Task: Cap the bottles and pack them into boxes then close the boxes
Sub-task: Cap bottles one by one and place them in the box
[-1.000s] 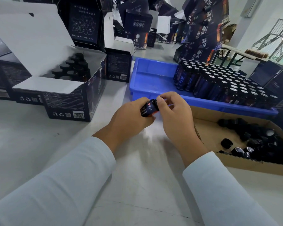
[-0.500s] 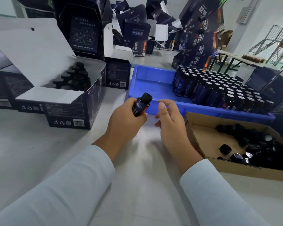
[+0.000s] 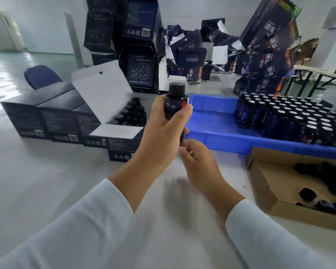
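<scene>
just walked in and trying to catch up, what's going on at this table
A person is capping and boxing small dark bottles. The left hand holds a capped bottle upright above the table, while the right hand sits just below it, holding nothing. An open box partly filled with bottles stands to the left; a blue tray of uncapped bottles and a cardboard box of caps sit right.

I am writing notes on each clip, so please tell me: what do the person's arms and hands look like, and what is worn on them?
Both arms wear long, plain white sleeves, the left sleeve and the right sleeve, each ending at the wrist. The fabric looks smooth, with no visible logo or pattern. The left hand and right hand are bare: no gloves, rings or watch show.
</scene>
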